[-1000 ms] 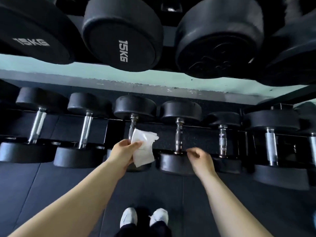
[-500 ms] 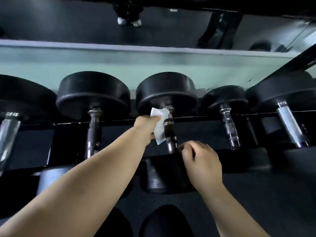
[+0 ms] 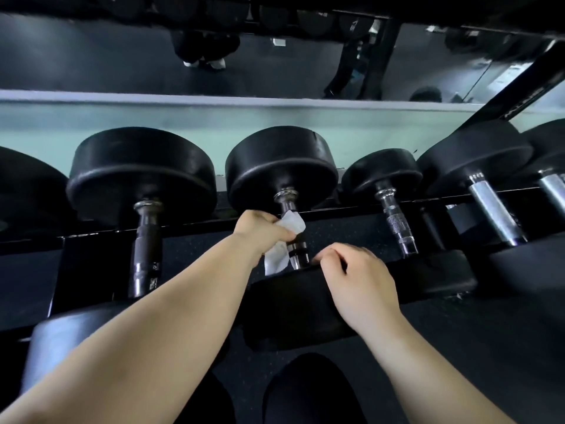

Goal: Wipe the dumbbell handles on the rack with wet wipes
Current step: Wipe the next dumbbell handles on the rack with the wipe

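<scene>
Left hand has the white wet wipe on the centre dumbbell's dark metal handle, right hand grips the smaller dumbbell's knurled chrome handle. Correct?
One error. Head view: the right hand curls over the rim of the centre dumbbell's near black rubber head; the knurled chrome handle is untouched. The left hand does hold the white wet wipe on the dark metal handle.

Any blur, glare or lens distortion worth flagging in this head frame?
Head view: dim overall; near dumbbell head at lower left is motion-smeared; chrome handle at right glares; wide-angle splays the row outward; left hand and wet wipe are sharp.
</scene>
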`<action>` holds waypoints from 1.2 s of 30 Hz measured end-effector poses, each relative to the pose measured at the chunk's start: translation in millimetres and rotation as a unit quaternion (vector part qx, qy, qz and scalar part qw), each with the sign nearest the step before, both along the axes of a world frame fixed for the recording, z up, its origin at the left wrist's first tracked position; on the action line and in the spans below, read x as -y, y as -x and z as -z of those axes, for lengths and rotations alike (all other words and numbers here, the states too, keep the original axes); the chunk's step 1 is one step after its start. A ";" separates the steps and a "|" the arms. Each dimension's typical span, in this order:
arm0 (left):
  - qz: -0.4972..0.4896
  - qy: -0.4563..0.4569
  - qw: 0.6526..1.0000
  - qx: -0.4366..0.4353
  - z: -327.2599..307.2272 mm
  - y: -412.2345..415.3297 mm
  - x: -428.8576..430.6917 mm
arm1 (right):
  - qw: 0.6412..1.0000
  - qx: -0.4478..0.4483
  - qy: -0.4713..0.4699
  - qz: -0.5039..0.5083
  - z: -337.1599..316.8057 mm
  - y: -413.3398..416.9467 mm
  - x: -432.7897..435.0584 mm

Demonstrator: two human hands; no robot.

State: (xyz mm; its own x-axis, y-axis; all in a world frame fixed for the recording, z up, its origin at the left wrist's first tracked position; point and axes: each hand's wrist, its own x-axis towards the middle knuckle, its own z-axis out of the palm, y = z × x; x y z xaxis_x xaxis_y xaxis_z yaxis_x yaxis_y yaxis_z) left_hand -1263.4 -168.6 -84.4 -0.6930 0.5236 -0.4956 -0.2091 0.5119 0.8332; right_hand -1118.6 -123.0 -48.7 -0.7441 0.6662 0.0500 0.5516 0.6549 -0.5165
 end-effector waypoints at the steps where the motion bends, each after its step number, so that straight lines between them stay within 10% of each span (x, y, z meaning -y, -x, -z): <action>1: -0.032 -0.010 0.999 -0.014 0.1 -1.8 -1.3 | 1.000 0.000 0.002 0.001 0.0 -0.3 0.0; 10: 0.170 0.117 0.978 0.005 -5.6 -8.8 6.0 | 1.000 -0.007 -0.005 -0.001 0.0 -1.2 -0.3; 17: -0.012 0.007 0.998 -0.061 -3.8 1.9 2.6 | 1.000 -0.028 0.012 -0.002 1.6 -2.8 0.1; 23: 0.232 0.132 0.963 -0.026 -17.3 -5.9 3.6 | 1.000 -0.030 -0.001 -0.007 2.7 -2.6 -1.3; 36: 0.058 0.075 0.991 0.094 1.5 37.6 1.1 | 0.997 -0.069 0.033 0.000 6.8 -3.8 -1.2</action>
State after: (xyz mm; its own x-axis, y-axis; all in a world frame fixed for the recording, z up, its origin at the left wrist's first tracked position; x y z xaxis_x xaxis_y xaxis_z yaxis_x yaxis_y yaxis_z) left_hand -1301.0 -169.6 -85.9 -0.5205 0.5047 -0.6887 -0.2861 0.6568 0.6976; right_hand -1114.7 -121.8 -55.6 -0.7326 0.6721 0.1075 0.4732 0.6165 -0.6292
